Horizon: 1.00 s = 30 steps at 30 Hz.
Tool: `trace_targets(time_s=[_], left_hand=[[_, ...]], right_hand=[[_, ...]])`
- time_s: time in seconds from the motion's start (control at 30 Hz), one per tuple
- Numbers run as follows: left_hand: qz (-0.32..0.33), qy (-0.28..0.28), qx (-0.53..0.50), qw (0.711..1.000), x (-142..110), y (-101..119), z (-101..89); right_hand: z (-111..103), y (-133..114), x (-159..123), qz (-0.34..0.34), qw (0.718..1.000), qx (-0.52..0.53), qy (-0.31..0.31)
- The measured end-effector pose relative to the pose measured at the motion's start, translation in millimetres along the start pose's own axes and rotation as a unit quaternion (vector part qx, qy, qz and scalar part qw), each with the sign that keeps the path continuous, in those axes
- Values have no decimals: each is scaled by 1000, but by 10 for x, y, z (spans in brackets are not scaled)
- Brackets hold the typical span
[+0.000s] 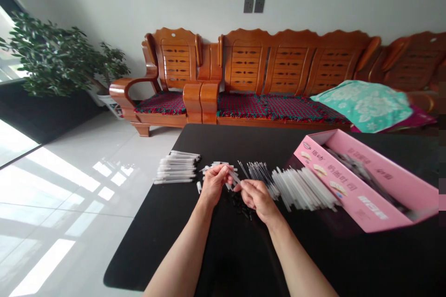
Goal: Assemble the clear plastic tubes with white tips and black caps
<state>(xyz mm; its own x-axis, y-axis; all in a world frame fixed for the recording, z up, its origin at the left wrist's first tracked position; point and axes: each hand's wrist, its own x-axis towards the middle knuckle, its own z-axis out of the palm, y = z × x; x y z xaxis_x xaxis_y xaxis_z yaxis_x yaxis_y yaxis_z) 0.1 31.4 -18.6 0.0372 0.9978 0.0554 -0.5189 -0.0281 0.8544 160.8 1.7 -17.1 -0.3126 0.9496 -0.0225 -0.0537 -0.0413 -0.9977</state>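
Note:
Between my two hands a short, whitish translucent pen barrel (pixel 234 176) is held at a slant. The fingertips of my left hand (pixel 213 186) pinch its upper left end, and those of my right hand (pixel 259 198) close on its lower right end. Under and beside my hands lie small black plugs (pixel 246 213) and small white pieces, one a white cap (pixel 199 187). Thin dark pen refills (pixel 262 172) fan out just beyond my right hand. To their right is a row of frosted tubes (pixel 304 189). White pens with black ends (pixel 177 167) lie stacked to the left.
A long pink box (pixel 343 185) with dark contents stands on the black table (pixel 153 241) at the right. Behind the table is a wooden sofa (pixel 289 62) with a turquoise cushion (pixel 369 104). Potted plants (pixel 66 55) stand at the far left.

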Motion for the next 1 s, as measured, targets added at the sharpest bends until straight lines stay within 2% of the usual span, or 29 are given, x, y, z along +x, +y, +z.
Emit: trace_targets(time_s=[0.07, 0.13, 0.17, 0.23, 0.3, 0.33, 0.4, 0.47, 0.5, 0.57, 0.6, 0.67, 0.73, 0.83, 0.87, 0.9, 0.93, 1.0], left_hand=[[0, 11, 2, 1000, -1, -17, 11], [1, 30, 5, 1000, 1, -42, 17], [1, 40, 7, 999, 3, -54, 18], [2, 60, 7, 998, 10, -72, 11], [3, 67, 5, 998, 18, -73, -1], [3, 65, 4, 998, 22, -66, -8], [3, 46, 5, 999, 26, -43, -21], [4, 16, 6, 1000, 23, -17, -25], [5, 0, 5, 1000, 18, -8, -24], [7, -22, 4, 1000, 8, -2, -14], [8, -23, 5, 1000, 3, -6, -7], [7, -8, 10, 1000, -1, -26, 4], [3, 21, 13, 1000, 2, -52, 7], [-3, 51, 12, 999, 13, -73, -7], [-2, 53, 11, 999, 17, -71, -14], [0, 51, 10, 999, 20, -64, -20], [2, 45, 9, 999, 21, -53, -25], [4, 24, 9, 1000, 18, -25, -27]], right_hand=[[-21, -17, -11, -7, 1000, -12, -6], [-20, -47, -26, -66, 991, -114, 22], [-10, -63, -32, -105, 976, -186, 43], [25, -86, -39, -174, 928, -317, 83], [63, -91, -36, -208, 895, -378, 112], [77, -87, -32, -208, 895, -376, 117], [83, -67, -23, -168, 933, -302, 100], [60, -43, -16, -85, 982, -160, 57], [41, -32, -15, -41, 995, -84, 30], [-4, -21, -19, 20, 999, 25, -18], [-23, -22, -23, 31, 998, 46, -30], [-43, -36, -33, 4, 1000, 11, -22], [-28, -59, -41, -69, 991, -115, 18], [45, -85, -41, -178, 926, -320, 88], [72, -86, -40, -197, 909, -352, 106], [95, -82, -38, -204, 904, -359, 114], [110, -73, -36, -196, 913, -339, 112], [111, -48, -33, -135, 959, -235, 83]])
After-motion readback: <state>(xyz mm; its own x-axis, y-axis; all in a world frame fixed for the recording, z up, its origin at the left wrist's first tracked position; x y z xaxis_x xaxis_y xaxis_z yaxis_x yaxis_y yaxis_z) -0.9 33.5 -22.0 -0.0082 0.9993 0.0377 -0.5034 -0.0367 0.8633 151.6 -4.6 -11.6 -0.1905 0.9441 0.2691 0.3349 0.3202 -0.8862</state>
